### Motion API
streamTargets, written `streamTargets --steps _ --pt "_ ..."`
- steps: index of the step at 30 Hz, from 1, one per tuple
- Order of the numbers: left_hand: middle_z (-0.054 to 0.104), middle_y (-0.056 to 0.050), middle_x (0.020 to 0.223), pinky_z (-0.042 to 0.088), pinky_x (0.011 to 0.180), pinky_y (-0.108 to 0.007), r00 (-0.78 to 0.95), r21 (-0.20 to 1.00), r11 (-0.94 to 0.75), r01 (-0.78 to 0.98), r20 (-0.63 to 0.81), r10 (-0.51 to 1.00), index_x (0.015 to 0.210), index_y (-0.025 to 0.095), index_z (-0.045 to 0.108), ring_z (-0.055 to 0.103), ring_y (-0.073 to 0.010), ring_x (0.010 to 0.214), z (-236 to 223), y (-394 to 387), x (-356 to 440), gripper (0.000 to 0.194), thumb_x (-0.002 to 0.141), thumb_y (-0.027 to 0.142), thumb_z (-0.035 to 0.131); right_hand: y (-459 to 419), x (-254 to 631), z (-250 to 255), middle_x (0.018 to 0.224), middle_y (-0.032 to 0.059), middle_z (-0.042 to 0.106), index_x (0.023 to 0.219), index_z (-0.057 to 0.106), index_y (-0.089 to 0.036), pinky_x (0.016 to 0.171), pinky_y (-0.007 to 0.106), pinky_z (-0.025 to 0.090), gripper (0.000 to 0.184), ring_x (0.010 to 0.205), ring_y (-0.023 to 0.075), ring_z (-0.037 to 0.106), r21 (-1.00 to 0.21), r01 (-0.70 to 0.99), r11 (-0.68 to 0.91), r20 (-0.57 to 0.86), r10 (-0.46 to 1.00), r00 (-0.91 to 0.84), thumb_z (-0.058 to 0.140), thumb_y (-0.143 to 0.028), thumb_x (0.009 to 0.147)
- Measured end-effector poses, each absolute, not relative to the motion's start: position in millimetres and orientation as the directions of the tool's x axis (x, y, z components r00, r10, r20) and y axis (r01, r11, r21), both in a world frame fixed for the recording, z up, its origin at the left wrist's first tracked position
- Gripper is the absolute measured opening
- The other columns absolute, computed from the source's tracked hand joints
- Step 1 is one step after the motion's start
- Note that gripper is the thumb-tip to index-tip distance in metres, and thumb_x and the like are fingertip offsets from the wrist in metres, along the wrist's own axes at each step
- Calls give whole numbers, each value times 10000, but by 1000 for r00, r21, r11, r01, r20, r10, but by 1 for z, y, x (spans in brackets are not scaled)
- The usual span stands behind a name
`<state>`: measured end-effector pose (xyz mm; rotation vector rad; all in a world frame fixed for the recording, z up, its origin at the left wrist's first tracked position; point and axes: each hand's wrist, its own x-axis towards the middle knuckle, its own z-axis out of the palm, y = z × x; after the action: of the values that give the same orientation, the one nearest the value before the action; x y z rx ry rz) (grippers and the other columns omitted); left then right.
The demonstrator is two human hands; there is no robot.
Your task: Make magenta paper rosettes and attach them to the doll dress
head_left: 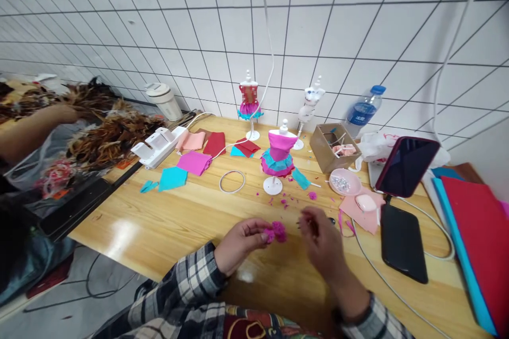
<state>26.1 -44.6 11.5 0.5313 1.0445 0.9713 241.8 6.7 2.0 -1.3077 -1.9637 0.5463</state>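
Observation:
My left hand (241, 243) pinches a ruffled magenta paper flower (279, 231) between thumb and fingertips, just above the table. To its right, my right hand (321, 241) is raised with bent, motion-blurred fingers. A dark pointed tip and a dark rounded piece (331, 220) show on either side of it; whether the hand holds them is unclear. Beyond both hands stands a small dress form (283, 151) in a magenta top with a ruffled blue and magenta skirt. Magenta scraps (283, 203) and a small magenta pompom-like piece (312, 196) lie near its base.
Two more dress forms (249, 98) (311, 103) stand by the tiled wall. Paper pieces (194, 162) and a ring (232, 181) lie left. A box (332, 145), bead dish (345, 182), bottle (363, 108) and phones (403, 241) are right. Another person's arm (35, 130) reaches in left.

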Motion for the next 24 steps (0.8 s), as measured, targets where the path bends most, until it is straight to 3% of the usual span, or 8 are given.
streamTargets --steps 3,6,9,12,15,17,20,24 --pt "716 -54 861 450 744 -253 11 809 425 -406 -460 888 939 134 685 639 -134 772 14 -36 -7 364 629 249 837 50 263 0 955 71 662 1026 632 -214 828 359 433 239 919 225 580 -425 827 369 282 922 -267 415 -256 935" --pt "714 -40 863 451 778 -264 -84 885 391 -252 -422 903 987 149 675 639 -138 793 14 -26 -39 389 642 263 816 84 271 -10 986 99 657 1077 648 -199 861 362 420 272 978 237 569 -317 874 369 178 928 -327 429 -251 925" --pt "710 -51 901 454 826 -294 -85 920 388 -50 -391 917 981 145 672 635 -156 837 12 -19 -56 400 641 305 809 95 271 -18 933 93 642 912 671 -186 817 336 424 191 918 224 574 -339 889 308 127 951 -282 503 -267 872" --pt "704 -46 866 457 840 -314 -60 920 381 90 -377 924 955 141 674 626 -163 830 11 -21 -56 393 649 355 799 85 277 -14 857 56 641 835 660 -192 721 304 425 197 788 193 575 -484 840 244 129 970 -208 532 -342 840" --pt "701 -45 898 460 836 -306 69 916 399 43 -402 913 949 147 669 624 -154 838 13 -30 -44 393 655 372 798 56 291 -6 706 17 623 915 654 -200 560 275 381 294 587 160 523 -598 792 123 20 990 -139 556 -459 817" --pt "696 -43 895 467 806 -295 197 897 441 -24 -429 882 944 145 659 624 -144 821 15 -34 -35 396 653 371 805 35 299 -2 733 7 644 1018 622 -209 551 265 390 324 580 152 532 -660 746 93 -115 968 -222 568 -451 809" --pt "694 -33 856 467 743 -274 214 878 476 -54 -456 864 968 148 633 625 -128 766 17 -34 -26 418 658 367 807 13 303 -3 756 6 656 1066 617 -235 555 267 390 322 613 162 560 -584 808 78 -212 946 -245 546 -442 830" --pt "705 -42 832 469 709 -265 150 884 467 20 -464 873 942 140 608 650 -144 776 13 -31 -29 423 635 336 823 8 298 -8 752 12 660 1005 639 -248 571 266 368 250 693 184 596 -449 890 75 -231 953 -197 516 -398 848"
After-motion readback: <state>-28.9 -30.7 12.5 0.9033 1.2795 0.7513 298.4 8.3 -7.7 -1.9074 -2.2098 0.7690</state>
